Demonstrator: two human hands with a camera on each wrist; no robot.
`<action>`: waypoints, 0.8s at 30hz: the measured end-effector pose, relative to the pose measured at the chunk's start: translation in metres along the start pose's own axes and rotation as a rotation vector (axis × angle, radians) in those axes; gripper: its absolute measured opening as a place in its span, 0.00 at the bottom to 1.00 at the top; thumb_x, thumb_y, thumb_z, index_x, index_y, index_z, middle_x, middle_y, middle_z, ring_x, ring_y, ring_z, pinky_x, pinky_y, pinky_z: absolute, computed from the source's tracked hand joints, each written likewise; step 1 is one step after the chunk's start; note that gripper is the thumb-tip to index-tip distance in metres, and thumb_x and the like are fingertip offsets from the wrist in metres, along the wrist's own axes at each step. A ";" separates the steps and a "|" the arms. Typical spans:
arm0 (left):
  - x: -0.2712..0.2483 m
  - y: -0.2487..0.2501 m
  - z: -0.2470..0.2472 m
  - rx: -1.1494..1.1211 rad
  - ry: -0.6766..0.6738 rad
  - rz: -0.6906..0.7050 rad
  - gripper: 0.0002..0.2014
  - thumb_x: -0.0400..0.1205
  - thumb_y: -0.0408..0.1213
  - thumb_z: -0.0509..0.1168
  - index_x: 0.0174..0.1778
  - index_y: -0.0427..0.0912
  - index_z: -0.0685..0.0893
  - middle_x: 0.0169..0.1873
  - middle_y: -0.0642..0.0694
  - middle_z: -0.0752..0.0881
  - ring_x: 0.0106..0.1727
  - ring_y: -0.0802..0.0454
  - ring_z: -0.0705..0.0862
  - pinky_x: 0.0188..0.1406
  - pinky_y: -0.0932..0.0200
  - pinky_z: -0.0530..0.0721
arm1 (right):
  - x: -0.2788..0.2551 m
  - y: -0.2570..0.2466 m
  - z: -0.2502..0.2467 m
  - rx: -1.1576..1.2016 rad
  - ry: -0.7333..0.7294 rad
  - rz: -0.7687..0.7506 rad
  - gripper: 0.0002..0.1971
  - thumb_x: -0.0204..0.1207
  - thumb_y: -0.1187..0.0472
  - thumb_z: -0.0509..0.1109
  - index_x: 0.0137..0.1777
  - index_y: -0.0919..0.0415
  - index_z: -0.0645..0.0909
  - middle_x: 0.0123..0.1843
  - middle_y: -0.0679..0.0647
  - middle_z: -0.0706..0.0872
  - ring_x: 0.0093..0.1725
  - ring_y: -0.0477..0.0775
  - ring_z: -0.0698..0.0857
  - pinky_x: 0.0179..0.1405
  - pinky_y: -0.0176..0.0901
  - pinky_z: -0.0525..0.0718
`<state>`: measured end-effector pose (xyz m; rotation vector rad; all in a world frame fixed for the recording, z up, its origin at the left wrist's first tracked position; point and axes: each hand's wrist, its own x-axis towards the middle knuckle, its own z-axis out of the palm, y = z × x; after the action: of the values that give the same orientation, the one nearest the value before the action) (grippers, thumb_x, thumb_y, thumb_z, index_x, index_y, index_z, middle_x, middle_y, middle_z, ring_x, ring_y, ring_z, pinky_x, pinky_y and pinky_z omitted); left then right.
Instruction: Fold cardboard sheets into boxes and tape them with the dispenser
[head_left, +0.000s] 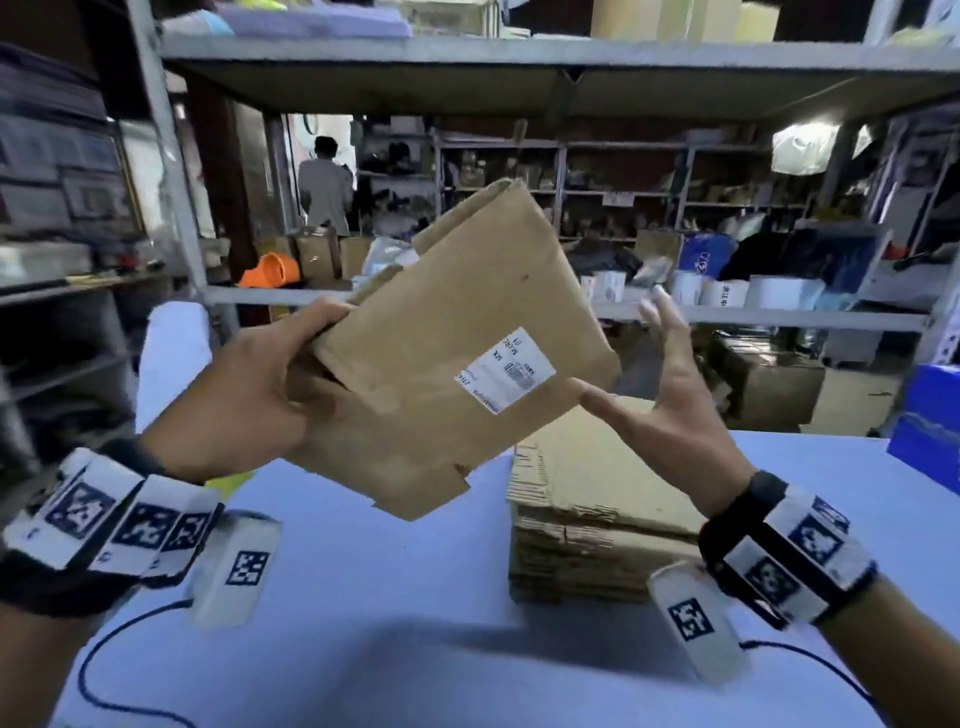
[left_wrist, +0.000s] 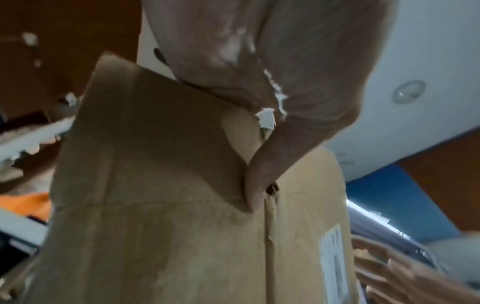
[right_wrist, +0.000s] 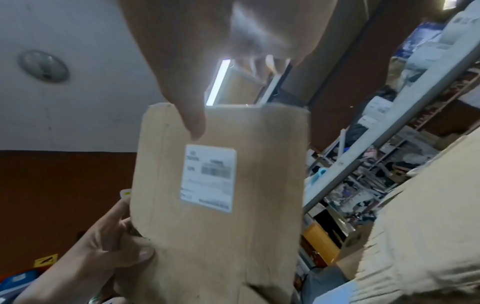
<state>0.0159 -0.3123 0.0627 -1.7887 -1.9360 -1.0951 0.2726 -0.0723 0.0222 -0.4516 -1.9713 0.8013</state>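
A flattened brown cardboard sheet with a white label hangs tilted in the air above the table. My left hand grips its left edge, thumb on top, fingers underneath. In the left wrist view the thumb presses along a crease of the cardboard sheet. My right hand is spread open just right of the sheet, its thumb tip touching the lower right edge. The right wrist view shows the cardboard sheet, its label and my right thumb at the top edge. No tape dispenser is in view.
A stack of flat cardboard sheets lies on the pale blue table below my right hand. Metal shelving stands behind the table, crowded with goods. A person stands far back. A blue box sits at right.
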 end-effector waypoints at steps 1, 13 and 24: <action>-0.004 -0.002 -0.005 0.005 -0.045 -0.013 0.41 0.67 0.19 0.72 0.62 0.72 0.76 0.50 0.71 0.85 0.51 0.75 0.82 0.39 0.58 0.83 | -0.001 -0.006 0.009 0.027 -0.066 -0.049 0.52 0.69 0.33 0.79 0.88 0.40 0.54 0.87 0.39 0.67 0.84 0.35 0.64 0.79 0.32 0.67; -0.056 -0.084 0.017 -0.046 0.259 -0.313 0.38 0.73 0.43 0.80 0.73 0.69 0.66 0.68 0.49 0.77 0.68 0.57 0.78 0.55 0.58 0.84 | -0.009 0.000 0.116 0.412 -0.031 0.088 0.08 0.86 0.60 0.70 0.58 0.62 0.76 0.55 0.59 0.90 0.51 0.52 0.87 0.56 0.61 0.88; -0.044 -0.092 0.020 -0.657 0.466 -0.314 0.34 0.84 0.55 0.67 0.84 0.66 0.59 0.68 0.58 0.84 0.70 0.55 0.82 0.63 0.58 0.83 | 0.002 -0.012 0.140 0.573 -0.095 0.090 0.17 0.88 0.52 0.65 0.74 0.55 0.75 0.67 0.54 0.88 0.67 0.54 0.87 0.68 0.55 0.85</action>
<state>-0.0572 -0.3248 -0.0102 -1.3001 -1.7014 -2.2264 0.1505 -0.1290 -0.0182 -0.1616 -1.7088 1.4080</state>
